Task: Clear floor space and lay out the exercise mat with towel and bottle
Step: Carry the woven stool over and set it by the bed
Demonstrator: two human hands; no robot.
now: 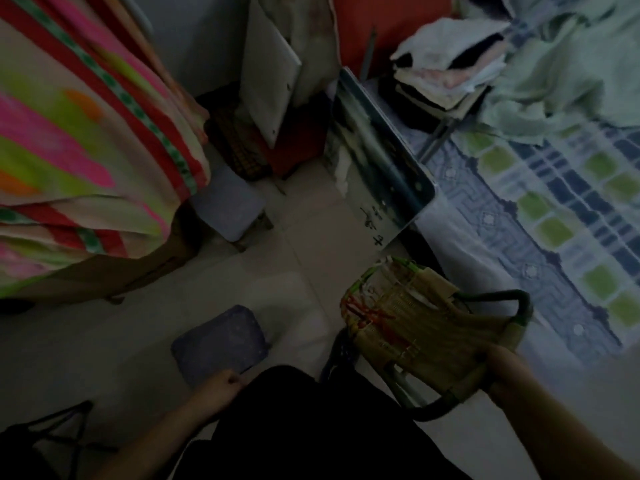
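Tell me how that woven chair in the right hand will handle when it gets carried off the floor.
The woven chair looks fairly light: the right hand alone seems to hold it tilted. Its dark tubular frame probably stays stiff, while the woven seat may give a little. Frayed strands near the red stitching could snag on the bed cover beside it.
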